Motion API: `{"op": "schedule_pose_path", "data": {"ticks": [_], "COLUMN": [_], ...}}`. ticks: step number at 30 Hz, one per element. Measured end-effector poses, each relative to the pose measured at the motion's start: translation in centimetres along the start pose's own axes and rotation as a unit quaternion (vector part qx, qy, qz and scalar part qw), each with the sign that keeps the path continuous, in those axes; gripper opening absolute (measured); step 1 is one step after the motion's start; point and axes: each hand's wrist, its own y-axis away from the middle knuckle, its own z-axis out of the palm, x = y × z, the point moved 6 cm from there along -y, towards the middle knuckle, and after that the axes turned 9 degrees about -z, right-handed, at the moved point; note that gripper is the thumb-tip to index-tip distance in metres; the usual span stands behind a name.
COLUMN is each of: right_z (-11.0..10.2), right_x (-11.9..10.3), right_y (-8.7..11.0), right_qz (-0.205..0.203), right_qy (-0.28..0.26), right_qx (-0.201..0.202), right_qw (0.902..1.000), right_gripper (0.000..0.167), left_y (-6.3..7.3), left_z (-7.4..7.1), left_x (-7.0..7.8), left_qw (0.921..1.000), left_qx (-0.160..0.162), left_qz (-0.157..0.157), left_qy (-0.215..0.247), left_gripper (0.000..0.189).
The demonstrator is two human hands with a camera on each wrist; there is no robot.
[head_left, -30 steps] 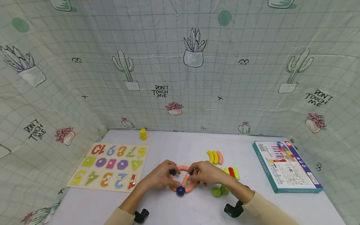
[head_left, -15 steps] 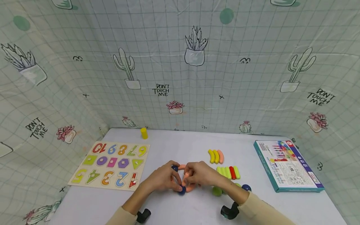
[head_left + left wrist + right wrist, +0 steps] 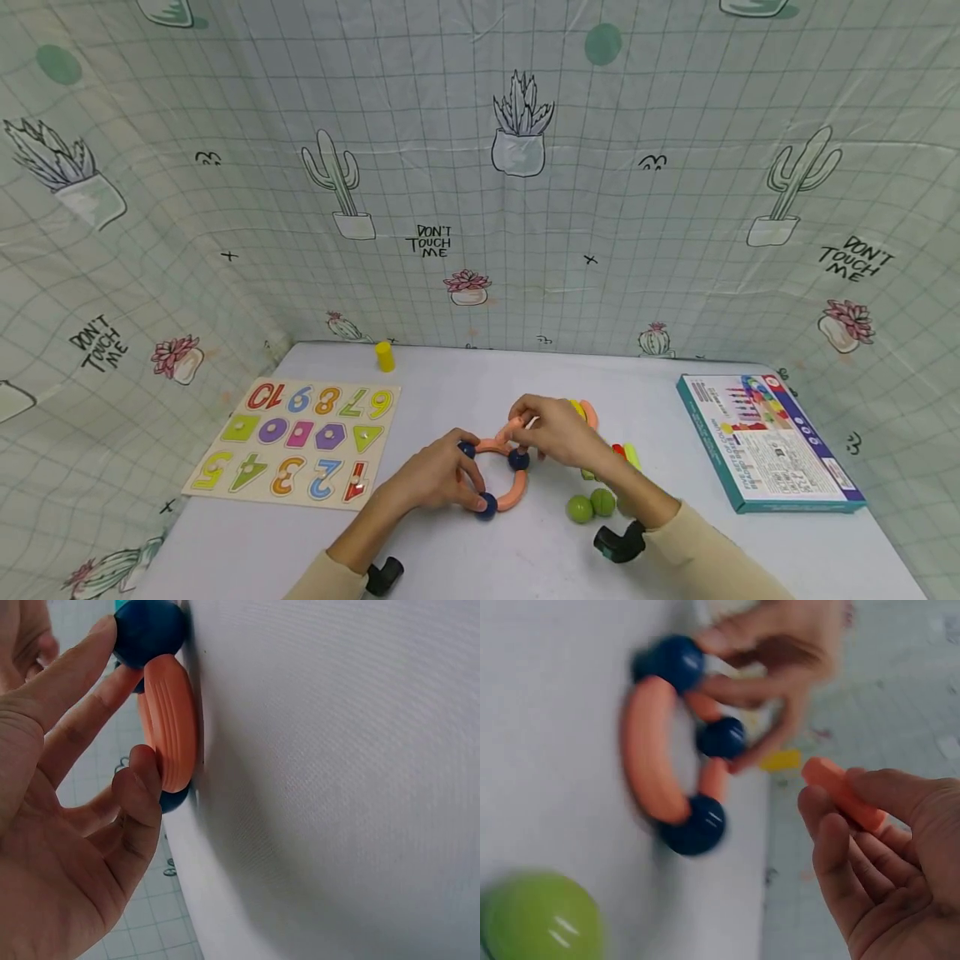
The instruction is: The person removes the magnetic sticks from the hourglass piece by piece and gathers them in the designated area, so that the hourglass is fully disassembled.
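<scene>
A ring of curved orange rods (image 3: 513, 493) joined by blue balls lies on the white table. My left hand (image 3: 441, 477) holds its left side, with the thumb on the near blue ball (image 3: 487, 507) and other fingers by the far-left blue ball (image 3: 467, 450). In the left wrist view fingers touch the ribbed orange rod (image 3: 172, 724). Beyond the ring's right ball (image 3: 518, 459), my right hand (image 3: 561, 430) pinches a loose orange rod (image 3: 844, 795) between thumb and fingers, raised off the ring. My right hand partly hides that rod in the head view.
A number puzzle board (image 3: 300, 442) lies left, a yellow cylinder (image 3: 384, 357) behind it. Green balls (image 3: 580, 509) sit near my right forearm. Yellow and orange curved rods (image 3: 589, 413) and red and green sticks (image 3: 632, 456) lie partly behind my right hand. A teal-edged box (image 3: 768, 442) lies right.
My right hand has lifted the orange rod from the near blue ball and carried it toward the ring's far right. My left thumb has shifted onto the near ball.
</scene>
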Motion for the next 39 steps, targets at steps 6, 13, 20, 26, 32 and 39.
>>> {"op": "schedule_pose_path", "data": {"ticks": [6,13,20,26,32,39], "right_z": [-4.8,-9.1,-11.8,-12.0,-11.4,-10.9], "right_x": [0.8,3.8,7.2,9.4,11.6,12.4], "right_y": [0.9,4.7,8.4,10.6,11.4,11.3], "right_qz": [0.021,0.058,0.135,0.194,0.211,0.213], "right_qy": [-0.024,-0.026,-0.002,0.024,0.031,0.039], "right_qx": [0.034,0.044,0.0,-0.038,-0.052,-0.058], "right_qw": [0.9989,0.997,0.9909,0.98,0.9755,0.9746], "right_gripper": [0.023,0.035,0.044,0.039,0.032,0.03], "left_y": [0.0,0.1,0.3,0.2,0.0,-0.1], "left_z": [0.1,0.2,0.1,-0.2,-0.1,-0.1], "left_x": [-0.4,-0.3,-0.1,-0.1,0.0,-0.1], "left_qw": [0.9998,0.9998,0.9998,0.9998,0.9996,0.9996], "left_qx": [-0.004,-0.007,-0.002,-0.007,-0.012,-0.012], "left_qz": [-0.012,-0.006,-0.003,0.007,0.004,0.007], "left_qy": [0.016,0.015,0.017,0.019,0.023,0.024], "left_gripper": [0.017,0.016,0.015,0.016,0.016,0.016]}}
